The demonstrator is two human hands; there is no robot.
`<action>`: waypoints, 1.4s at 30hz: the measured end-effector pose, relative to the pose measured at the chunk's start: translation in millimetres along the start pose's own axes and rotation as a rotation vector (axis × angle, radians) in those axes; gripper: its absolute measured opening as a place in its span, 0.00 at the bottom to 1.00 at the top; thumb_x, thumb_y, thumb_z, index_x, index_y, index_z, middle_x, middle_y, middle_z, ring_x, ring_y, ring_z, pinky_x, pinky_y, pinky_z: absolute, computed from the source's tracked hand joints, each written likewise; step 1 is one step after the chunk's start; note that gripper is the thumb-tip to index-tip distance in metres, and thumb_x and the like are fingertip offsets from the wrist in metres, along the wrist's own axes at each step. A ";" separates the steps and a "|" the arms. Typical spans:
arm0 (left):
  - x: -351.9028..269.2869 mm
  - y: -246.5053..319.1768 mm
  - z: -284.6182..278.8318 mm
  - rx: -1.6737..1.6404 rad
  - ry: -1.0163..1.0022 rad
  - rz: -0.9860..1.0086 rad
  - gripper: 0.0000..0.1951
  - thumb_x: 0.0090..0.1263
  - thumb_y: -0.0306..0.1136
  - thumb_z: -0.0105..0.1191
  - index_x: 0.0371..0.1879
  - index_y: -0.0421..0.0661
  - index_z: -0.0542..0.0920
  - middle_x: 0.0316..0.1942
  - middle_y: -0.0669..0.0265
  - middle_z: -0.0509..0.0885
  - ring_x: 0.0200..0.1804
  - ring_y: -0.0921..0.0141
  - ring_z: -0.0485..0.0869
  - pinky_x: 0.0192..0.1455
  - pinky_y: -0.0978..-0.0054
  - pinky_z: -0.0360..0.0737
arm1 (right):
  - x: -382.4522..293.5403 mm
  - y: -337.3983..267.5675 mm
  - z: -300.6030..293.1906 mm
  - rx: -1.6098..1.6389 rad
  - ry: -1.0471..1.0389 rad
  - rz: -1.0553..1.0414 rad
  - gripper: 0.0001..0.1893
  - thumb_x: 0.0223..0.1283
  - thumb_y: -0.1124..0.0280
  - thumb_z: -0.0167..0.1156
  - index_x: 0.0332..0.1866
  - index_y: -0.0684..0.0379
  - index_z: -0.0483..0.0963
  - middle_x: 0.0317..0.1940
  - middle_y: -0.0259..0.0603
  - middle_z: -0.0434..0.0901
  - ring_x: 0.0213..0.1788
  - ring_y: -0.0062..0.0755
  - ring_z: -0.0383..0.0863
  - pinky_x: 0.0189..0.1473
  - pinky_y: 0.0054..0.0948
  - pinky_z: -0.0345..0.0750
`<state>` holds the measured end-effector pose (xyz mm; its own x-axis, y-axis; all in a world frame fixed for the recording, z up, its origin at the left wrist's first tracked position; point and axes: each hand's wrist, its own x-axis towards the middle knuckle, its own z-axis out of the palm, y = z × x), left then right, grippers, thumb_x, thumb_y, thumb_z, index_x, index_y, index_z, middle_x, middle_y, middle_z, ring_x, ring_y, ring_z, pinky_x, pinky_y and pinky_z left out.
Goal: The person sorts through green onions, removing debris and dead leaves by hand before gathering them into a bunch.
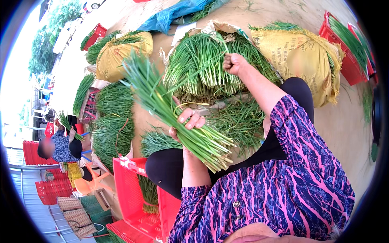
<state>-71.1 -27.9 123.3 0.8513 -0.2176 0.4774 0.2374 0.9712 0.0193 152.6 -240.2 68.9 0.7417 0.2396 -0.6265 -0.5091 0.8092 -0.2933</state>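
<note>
My left hand is closed around a thick bunch of garlic chives, its pale cut ends towards my lap and its green tips pointing up and left. A few yellowed leaves show on the bunch. My right hand pinches a few green stalks over the large open sack of chives in front of me. Between my knees lies a heap of loose green leaves.
A red plastic crate at my left holds a tied chive bunch. Yellow woven sacks stand ahead, one at the right. Chive piles lie left. Another person sits farther left, holding chives. Red crates stand far right.
</note>
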 end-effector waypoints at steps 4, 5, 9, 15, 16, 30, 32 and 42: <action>5.6 24.9 12.0 0.026 -0.204 0.036 0.41 0.65 0.34 0.64 0.76 0.64 0.57 0.43 0.76 0.78 0.41 0.75 0.79 0.52 0.71 0.71 | 22.5 -27.7 -5.6 -0.153 0.028 -0.087 0.08 0.75 0.71 0.41 0.44 0.52 0.70 0.15 0.24 0.53 0.15 0.19 0.50 0.17 0.23 0.49; 7.2 29.6 15.9 0.045 -0.254 0.032 0.40 0.65 0.34 0.64 0.76 0.64 0.57 0.43 0.76 0.78 0.41 0.75 0.79 0.52 0.71 0.71 | 26.2 -32.6 -8.5 -0.246 -0.032 -0.099 0.06 0.75 0.67 0.46 0.44 0.54 0.70 0.15 0.25 0.58 0.15 0.19 0.55 0.17 0.23 0.55; 5.2 33.1 14.4 0.135 -0.136 0.070 0.41 0.64 0.32 0.65 0.76 0.63 0.59 0.44 0.75 0.79 0.43 0.74 0.79 0.53 0.69 0.71 | 12.4 -12.8 12.8 -1.703 0.315 -0.380 0.29 0.69 0.45 0.53 0.44 0.69 0.75 0.29 0.49 0.82 0.28 0.40 0.80 0.34 0.46 0.80; -5.1 25.4 4.5 0.450 0.265 0.006 0.38 0.62 0.40 0.58 0.74 0.57 0.61 0.42 0.69 0.73 0.40 0.71 0.74 0.51 0.66 0.73 | -85.2 46.5 68.1 -1.366 -0.731 0.014 0.44 0.62 0.37 0.59 0.70 0.65 0.62 0.63 0.56 0.73 0.61 0.48 0.78 0.62 0.47 0.74; -4.2 19.9 -2.2 0.468 0.400 -0.053 0.35 0.59 0.40 0.59 0.68 0.49 0.67 0.40 0.65 0.75 0.39 0.69 0.76 0.47 0.64 0.76 | -96.5 50.1 61.0 -1.252 -0.812 0.039 0.46 0.59 0.37 0.61 0.72 0.64 0.60 0.65 0.55 0.72 0.64 0.49 0.75 0.63 0.47 0.73; -12.8 -9.7 -76.0 1.342 0.483 -0.687 0.29 0.51 0.25 0.73 0.55 0.45 0.79 0.48 0.70 0.85 0.49 0.74 0.82 0.55 0.72 0.80 | -130.3 72.9 8.9 -0.746 -0.516 -0.212 0.28 0.45 0.76 0.77 0.55 0.60 0.76 0.42 0.39 0.85 0.43 0.31 0.86 0.49 0.34 0.84; -17.7 -5.0 -90.3 1.522 0.419 -0.666 0.30 0.50 0.28 0.75 0.55 0.45 0.79 0.48 0.68 0.85 0.49 0.73 0.82 0.55 0.71 0.80 | -129.6 82.6 1.8 -0.786 -0.544 -0.332 0.29 0.44 0.77 0.78 0.56 0.62 0.76 0.44 0.39 0.85 0.44 0.29 0.85 0.50 0.32 0.83; -96.6 -15.2 -219.6 2.252 0.119 -0.852 0.33 0.52 0.44 0.74 0.58 0.47 0.78 0.58 0.64 0.82 0.62 0.68 0.77 0.67 0.66 0.72 | -89.3 112.7 -110.1 -1.576 -0.745 -0.474 0.49 0.32 0.55 0.83 0.66 0.57 0.68 0.56 0.44 0.80 0.57 0.37 0.79 0.63 0.36 0.74</action>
<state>-54.2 -43.0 -115.9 0.9103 -0.3792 -0.1661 -0.1842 -0.7304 0.6577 -19.1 -229.6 12.3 0.7255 0.6882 -0.0039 0.2185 -0.2357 -0.9470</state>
